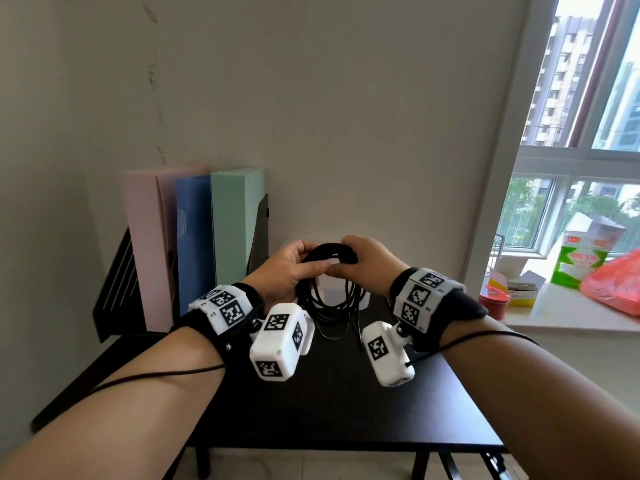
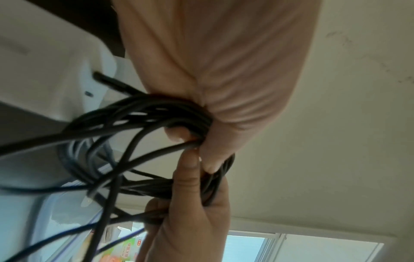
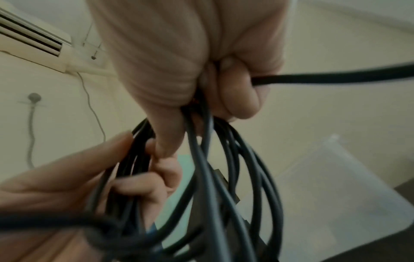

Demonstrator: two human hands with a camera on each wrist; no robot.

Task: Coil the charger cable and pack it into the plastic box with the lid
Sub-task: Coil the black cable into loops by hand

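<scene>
Both hands hold a black charger cable point(image 1: 329, 306), wound into several loose loops, up above the black table point(image 1: 346, 410). My left hand point(image 1: 287, 271) grips the left side of the bundle's top, fingers curled round the strands point(image 2: 139, 115). My right hand point(image 1: 367, 265) grips the right side, with fingers and thumb pinching the strands point(image 3: 246, 168). The loops hang down between my wrists, and one cable end dangles below them. The translucent plastic box point(image 1: 362, 299) stands on the table behind the hanging loops and is mostly hidden by them. I cannot make out its lid.
Pink, blue and green folders point(image 1: 207, 237) stand in a black file rack at the back left, against the wall. To the right, a windowsill holds a red tin point(image 1: 493, 303), a green-and-white carton point(image 1: 578, 261) and a red bag point(image 1: 616, 285).
</scene>
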